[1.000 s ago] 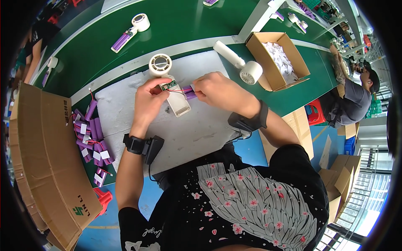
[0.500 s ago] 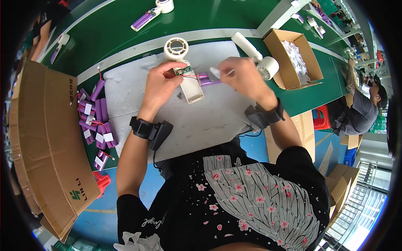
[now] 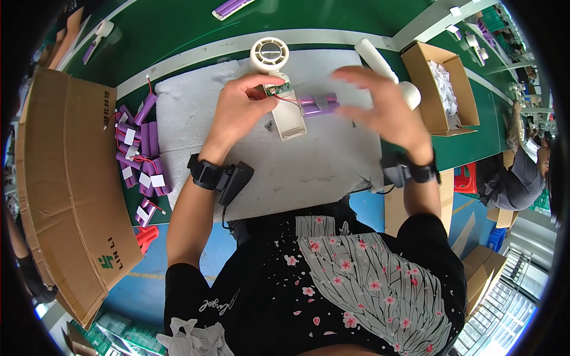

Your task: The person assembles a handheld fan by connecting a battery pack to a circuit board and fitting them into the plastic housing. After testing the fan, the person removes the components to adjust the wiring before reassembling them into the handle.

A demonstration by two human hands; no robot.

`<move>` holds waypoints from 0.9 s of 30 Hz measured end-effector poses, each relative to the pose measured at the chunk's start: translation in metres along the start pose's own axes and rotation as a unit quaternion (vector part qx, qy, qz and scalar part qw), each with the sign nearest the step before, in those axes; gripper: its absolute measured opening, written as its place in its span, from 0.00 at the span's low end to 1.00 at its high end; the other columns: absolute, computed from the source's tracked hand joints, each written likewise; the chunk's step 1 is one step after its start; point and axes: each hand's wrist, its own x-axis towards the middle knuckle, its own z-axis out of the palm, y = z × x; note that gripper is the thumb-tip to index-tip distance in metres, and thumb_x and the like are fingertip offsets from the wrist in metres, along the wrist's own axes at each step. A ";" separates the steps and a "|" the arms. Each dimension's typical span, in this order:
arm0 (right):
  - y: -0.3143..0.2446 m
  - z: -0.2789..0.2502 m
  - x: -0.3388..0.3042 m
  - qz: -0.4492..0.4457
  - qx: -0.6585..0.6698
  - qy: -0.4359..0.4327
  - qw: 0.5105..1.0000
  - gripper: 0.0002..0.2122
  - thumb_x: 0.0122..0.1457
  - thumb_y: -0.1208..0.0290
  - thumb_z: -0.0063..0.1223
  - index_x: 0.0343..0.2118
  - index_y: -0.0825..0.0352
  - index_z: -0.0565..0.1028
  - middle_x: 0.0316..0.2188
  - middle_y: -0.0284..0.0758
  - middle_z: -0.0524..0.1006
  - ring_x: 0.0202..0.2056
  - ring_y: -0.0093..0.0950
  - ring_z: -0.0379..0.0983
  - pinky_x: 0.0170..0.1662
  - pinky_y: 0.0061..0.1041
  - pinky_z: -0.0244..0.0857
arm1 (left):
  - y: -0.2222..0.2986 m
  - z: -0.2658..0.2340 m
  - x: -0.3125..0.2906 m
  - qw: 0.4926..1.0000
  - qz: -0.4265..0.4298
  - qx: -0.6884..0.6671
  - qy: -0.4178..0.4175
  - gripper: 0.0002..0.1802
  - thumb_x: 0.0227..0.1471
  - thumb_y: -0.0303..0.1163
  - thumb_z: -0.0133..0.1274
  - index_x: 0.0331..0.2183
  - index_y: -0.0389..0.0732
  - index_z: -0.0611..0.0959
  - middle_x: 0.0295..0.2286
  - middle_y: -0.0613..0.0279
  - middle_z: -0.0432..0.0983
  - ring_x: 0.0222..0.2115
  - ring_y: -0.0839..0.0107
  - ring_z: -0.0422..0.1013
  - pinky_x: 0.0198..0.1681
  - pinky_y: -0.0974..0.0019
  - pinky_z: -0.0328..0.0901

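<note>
A cream handheld fan lies with its handle shell opened on the grey foam mat, its round head pointing away from me. My left hand pinches the handle beside the small green circuit board, thumb on one side and fingers on the other. Thin red wires run from the board to a purple battery pack, which rests on the mat right of the handle with a grey patch on top. Over the mat's right part, my right hand is raised with fingers spread, slightly blurred, and nothing shows in it.
Several purple battery packs are heaped left of the mat, beside a large cardboard box. At the right lie a white cylindrical part and another fan head, near an open carton of white pieces. A person sits farther right.
My right hand has moved right, away from the battery pack, and opened; the white piece it held no longer shows. My left hand stays on the fan. The whole view has shifted slightly.
</note>
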 end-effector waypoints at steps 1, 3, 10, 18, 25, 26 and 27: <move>0.000 0.020 0.006 -0.078 0.016 -0.041 0.996 0.19 0.47 0.80 0.63 0.45 0.68 0.76 0.40 0.40 0.78 0.40 0.32 0.75 0.42 0.27 0.68 | -0.001 -0.001 -0.001 1.000 0.013 -0.011 0.001 0.18 0.42 0.22 0.57 0.40 0.43 0.85 0.31 0.64 0.80 0.27 0.78 0.73 0.34 0.74 0.68; 0.010 0.034 0.014 -0.078 0.020 -0.067 0.995 0.19 0.47 0.79 0.63 0.44 0.68 0.76 0.40 0.39 0.78 0.39 0.31 0.75 0.41 0.26 0.68 | -0.001 0.000 0.002 0.998 0.042 -0.036 0.002 0.18 0.43 0.22 0.57 0.40 0.43 0.85 0.32 0.64 0.80 0.28 0.78 0.73 0.34 0.74 0.68; 0.022 0.032 0.022 0.037 0.178 -0.220 0.958 0.17 0.49 0.74 0.64 0.42 0.71 0.76 0.38 0.36 0.78 0.31 0.26 0.74 0.38 0.27 0.69 | 0.001 -0.001 0.002 0.998 0.059 -0.013 0.008 0.17 0.43 0.22 0.59 0.39 0.43 0.86 0.36 0.63 0.80 0.29 0.77 0.74 0.36 0.74 0.69; 0.029 0.029 0.022 0.233 0.500 -0.282 0.785 0.20 0.57 0.73 0.55 0.53 0.71 0.69 0.35 0.37 0.77 0.30 0.29 0.77 0.39 0.26 0.72 | 0.001 0.001 0.002 0.996 0.083 0.022 0.020 0.17 0.42 0.23 0.61 0.39 0.44 0.86 0.36 0.61 0.79 0.29 0.76 0.75 0.34 0.74 0.70; 0.022 0.026 0.016 0.167 0.612 -0.297 0.714 0.36 0.46 0.77 0.60 0.61 0.70 0.58 0.46 0.39 0.70 0.41 0.33 0.76 0.41 0.26 0.73 | 0.005 0.001 0.001 0.991 0.115 0.066 0.029 0.18 0.40 0.23 0.62 0.38 0.43 0.86 0.35 0.60 0.80 0.26 0.76 0.75 0.32 0.74 0.70; 0.022 0.027 0.015 0.168 0.612 -0.298 0.713 0.36 0.46 0.77 0.60 0.61 0.70 0.58 0.46 0.39 0.70 0.41 0.33 0.76 0.41 0.26 0.73 | 0.006 0.001 0.001 0.989 0.121 0.075 0.034 0.18 0.39 0.23 0.62 0.38 0.43 0.86 0.35 0.60 0.80 0.26 0.76 0.75 0.31 0.74 0.70; 0.022 0.027 0.014 0.163 0.601 -0.302 0.722 0.37 0.44 0.77 0.61 0.60 0.70 0.58 0.46 0.40 0.69 0.42 0.33 0.75 0.42 0.27 0.73 | 0.006 0.002 0.001 0.987 0.128 0.085 0.038 0.18 0.39 0.23 0.62 0.38 0.43 0.86 0.34 0.60 0.80 0.25 0.76 0.74 0.31 0.74 0.70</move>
